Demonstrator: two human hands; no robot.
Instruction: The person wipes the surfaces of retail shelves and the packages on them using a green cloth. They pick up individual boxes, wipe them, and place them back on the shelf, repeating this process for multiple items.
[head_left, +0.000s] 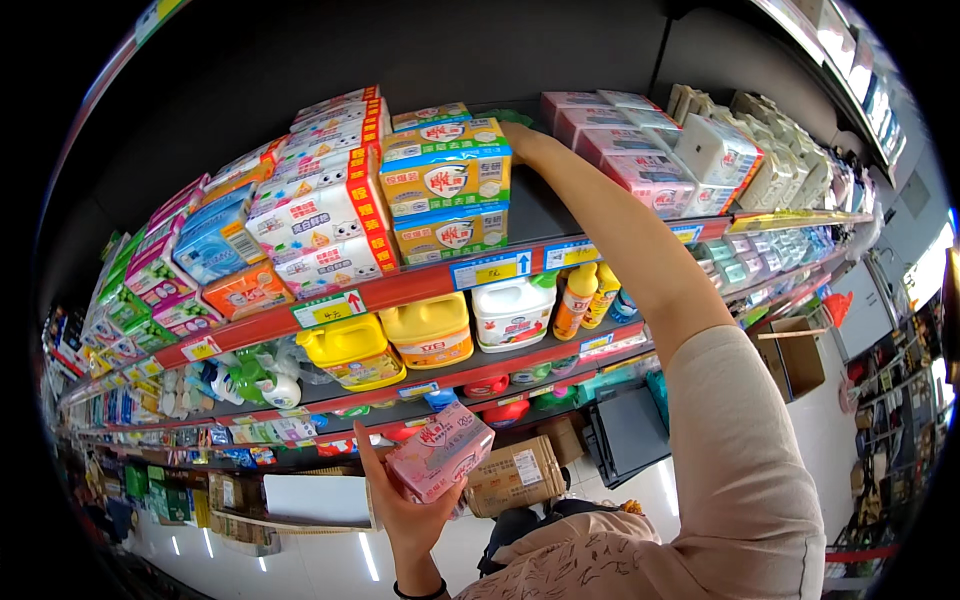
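Note:
My left hand holds a pink boxed pack of soap in front of the lower shelves. Part of another pink pack shows beneath it. My right arm reaches up over the upper shelf, and my right hand is beside the rear of the stacked yellow and blue soap packs; its fingers are mostly hidden behind them. Near that hand lies a green item, too covered to identify. Right of the arm, pink soap packs stand in stacked rows on the same shelf.
White multipacks with a red strip stand left of the yellow stack. The red shelf edge carries price tags. Below are yellow detergent jugs and a white jug. A cardboard box and dark grey bins sit lower down.

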